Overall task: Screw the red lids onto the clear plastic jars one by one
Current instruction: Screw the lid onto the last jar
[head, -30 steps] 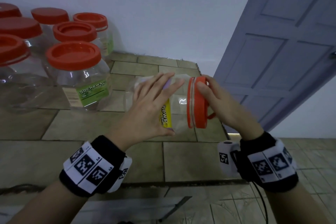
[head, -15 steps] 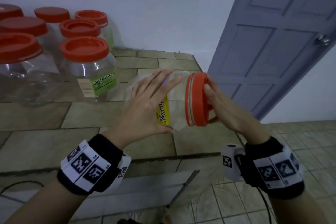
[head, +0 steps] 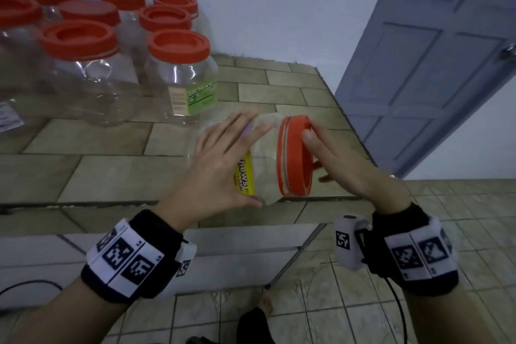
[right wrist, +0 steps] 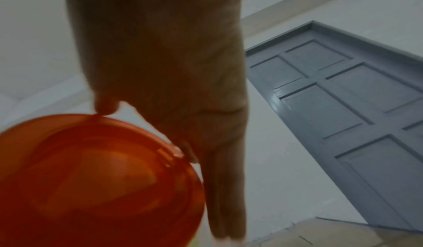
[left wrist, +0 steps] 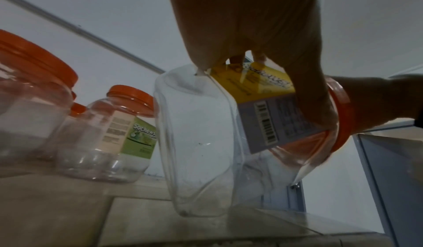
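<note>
The left hand (head: 220, 165) is gripping a sideways jar (left wrist: 206, 142), fingers spread, steadying it. The right hand (head: 346, 165) is pinching the lid (head: 296, 156) rim, likely to twist it, right of the capped jars (head: 178, 75).

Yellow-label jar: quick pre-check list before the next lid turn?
1. Jar held: ok, left hand spans its body, thumb under, fingers over; jar lies sideways above the counter.
2. Lid on the mouth: ok, it covers the neck.
3. Lid square on the threads: cannot tell.
4. Right hand grip on the lid: ok, thumb on the upper rim, fingers behind the lid's face.
5. Lid fully tight: cannot tell.
6. Room to turn: ok, the nearest capped jar stands apart to the left.
</note>
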Motion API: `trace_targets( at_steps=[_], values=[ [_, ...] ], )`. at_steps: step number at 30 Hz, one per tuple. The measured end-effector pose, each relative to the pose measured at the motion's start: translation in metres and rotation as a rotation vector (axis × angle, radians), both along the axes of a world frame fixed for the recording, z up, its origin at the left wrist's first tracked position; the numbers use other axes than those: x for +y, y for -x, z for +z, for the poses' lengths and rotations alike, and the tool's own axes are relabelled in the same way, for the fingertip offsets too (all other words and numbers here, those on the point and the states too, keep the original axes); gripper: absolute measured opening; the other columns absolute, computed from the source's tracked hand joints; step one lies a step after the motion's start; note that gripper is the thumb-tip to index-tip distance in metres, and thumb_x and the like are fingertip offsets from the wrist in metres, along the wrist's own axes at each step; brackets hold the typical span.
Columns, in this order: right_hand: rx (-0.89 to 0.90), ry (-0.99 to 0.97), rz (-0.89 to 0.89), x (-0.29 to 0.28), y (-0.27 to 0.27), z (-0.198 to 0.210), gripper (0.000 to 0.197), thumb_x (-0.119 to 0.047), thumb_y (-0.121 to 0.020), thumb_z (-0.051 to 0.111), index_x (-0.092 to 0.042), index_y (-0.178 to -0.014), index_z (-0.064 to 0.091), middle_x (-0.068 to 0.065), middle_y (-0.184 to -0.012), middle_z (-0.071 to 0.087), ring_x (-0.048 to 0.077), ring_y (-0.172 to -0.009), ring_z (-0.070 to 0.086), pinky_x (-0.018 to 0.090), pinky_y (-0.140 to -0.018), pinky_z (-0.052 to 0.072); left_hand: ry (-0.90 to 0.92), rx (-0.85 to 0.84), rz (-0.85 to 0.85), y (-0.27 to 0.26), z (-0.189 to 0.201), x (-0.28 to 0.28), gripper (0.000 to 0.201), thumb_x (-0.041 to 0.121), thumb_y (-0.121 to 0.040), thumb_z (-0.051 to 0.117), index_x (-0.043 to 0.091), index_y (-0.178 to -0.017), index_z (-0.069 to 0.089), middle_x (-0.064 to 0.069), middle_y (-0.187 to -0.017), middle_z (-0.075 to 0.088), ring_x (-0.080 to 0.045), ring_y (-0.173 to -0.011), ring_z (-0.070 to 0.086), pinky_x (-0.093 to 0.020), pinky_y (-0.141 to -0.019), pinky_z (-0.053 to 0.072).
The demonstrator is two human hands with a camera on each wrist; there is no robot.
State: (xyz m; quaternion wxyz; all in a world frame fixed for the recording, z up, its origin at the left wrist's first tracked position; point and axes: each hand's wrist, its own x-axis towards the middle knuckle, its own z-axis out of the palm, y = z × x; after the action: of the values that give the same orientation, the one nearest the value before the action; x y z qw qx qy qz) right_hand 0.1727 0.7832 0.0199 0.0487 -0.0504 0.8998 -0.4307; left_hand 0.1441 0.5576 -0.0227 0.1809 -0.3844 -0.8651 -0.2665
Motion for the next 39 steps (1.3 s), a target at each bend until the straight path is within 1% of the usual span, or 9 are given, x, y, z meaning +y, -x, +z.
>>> trace_targets(
  at_steps=[4,8,12,18,22,27,32,35,39],
  values=[
    [0.104,-0.081,0.227,-0.005,-0.005,0.003,0.111,-0.066,-0.06,0.07,-0.053,-0.14,-0.007,-0.03,-0.147,-0.005,-0.01,-0.137,0.005,0.009,-0.105,0.019,-0.071,-0.063,0.015,-0.006,-0.001,-0.02,0.109,0.066,-0.052,0.066,0.03,-0.143,0.018,0.004,-0.153,0.016,-0.016,-0.143,0.013,-0.043,-0.113,0.012],
    [0.148,-0.112,0.208,-0.021,-0.003,0.008,0.111,-0.059,-0.057,0.079,-0.046,-0.142,0.009,-0.014,-0.144,0.02,0.006,-0.13,0.032,0.029,-0.101,0.04,-0.013,0.0,0.035,-0.009,0.002,-0.03,0.108,0.066,-0.053,0.064,0.027,-0.143,0.019,0.001,-0.152,0.018,-0.02,-0.142,0.014,-0.046,-0.112,0.016],
    [0.018,-0.064,0.07,-0.036,0.009,0.003,0.081,-0.077,-0.074,0.044,-0.036,-0.142,0.023,-0.005,-0.132,0.047,0.014,-0.107,0.056,0.034,-0.08,0.055,0.009,0.005,0.068,-0.008,-0.002,-0.04,0.107,0.067,-0.054,0.062,0.026,-0.144,0.02,-0.001,-0.153,0.019,-0.021,-0.142,0.016,-0.046,-0.112,0.015],
    [0.198,-0.072,0.397,-0.028,0.027,0.001,0.118,-0.056,-0.057,0.077,-0.042,-0.146,-0.001,-0.023,-0.149,0.002,-0.008,-0.137,0.009,0.008,-0.105,0.024,-0.07,-0.053,0.107,-0.005,0.008,-0.052,0.109,0.065,-0.052,0.065,0.028,-0.144,0.019,0.005,-0.153,0.015,-0.014,-0.142,0.011,-0.045,-0.111,0.015],
    [0.16,0.0,0.247,-0.038,0.04,0.001,0.105,-0.068,-0.056,0.065,-0.043,-0.144,0.013,-0.014,-0.138,0.03,0.004,-0.122,0.042,0.03,-0.091,0.05,0.027,0.013,0.152,0.002,0.013,-0.048,0.112,0.061,-0.051,0.073,0.028,-0.144,0.02,0.002,-0.154,0.016,-0.019,-0.143,0.012,-0.04,-0.114,0.008],
    [0.155,0.095,0.054,-0.037,0.057,-0.006,0.069,-0.078,-0.065,0.036,-0.039,-0.121,0.05,-0.009,-0.115,0.063,0.004,-0.096,0.061,0.035,-0.085,0.053,0.02,-0.028,0.185,0.01,0.012,-0.047,0.109,0.066,-0.053,0.065,0.026,-0.144,0.021,0.002,-0.154,0.017,-0.015,-0.143,0.011,-0.026,-0.114,0.001],
    [0.174,0.09,0.446,-0.016,0.067,-0.003,0.099,-0.055,-0.065,0.07,-0.045,-0.145,0.013,-0.024,-0.151,0.013,-0.004,-0.138,0.018,0.026,-0.109,0.029,-0.04,-0.051,0.209,0.013,0.011,-0.046,0.109,0.069,-0.051,0.064,0.029,-0.143,0.02,0.006,-0.153,0.017,-0.01,-0.143,0.012,-0.026,-0.113,0.006],
    [0.175,0.028,0.406,-0.027,0.071,-0.004,0.104,-0.06,-0.057,0.072,-0.047,-0.142,0.014,-0.023,-0.145,0.018,-0.003,-0.127,0.036,0.019,-0.088,0.049,-0.025,-0.003,0.258,0.016,0.011,-0.041,0.107,0.069,-0.053,0.063,0.028,-0.143,0.021,0.002,-0.153,0.018,-0.016,-0.143,0.014,-0.048,-0.111,0.02],
    [0.069,0.069,0.17,-0.047,0.078,-0.015,0.098,-0.09,-0.053,0.042,-0.043,-0.137,0.027,-0.009,-0.134,0.042,0.011,-0.106,0.057,0.041,-0.085,0.053,0.052,0.068,0.344,0.017,0.007,-0.038,0.111,0.064,-0.048,0.072,0.027,-0.141,0.026,-0.002,-0.152,0.021,-0.021,-0.142,0.017,-0.049,-0.109,0.02]
  ],
)
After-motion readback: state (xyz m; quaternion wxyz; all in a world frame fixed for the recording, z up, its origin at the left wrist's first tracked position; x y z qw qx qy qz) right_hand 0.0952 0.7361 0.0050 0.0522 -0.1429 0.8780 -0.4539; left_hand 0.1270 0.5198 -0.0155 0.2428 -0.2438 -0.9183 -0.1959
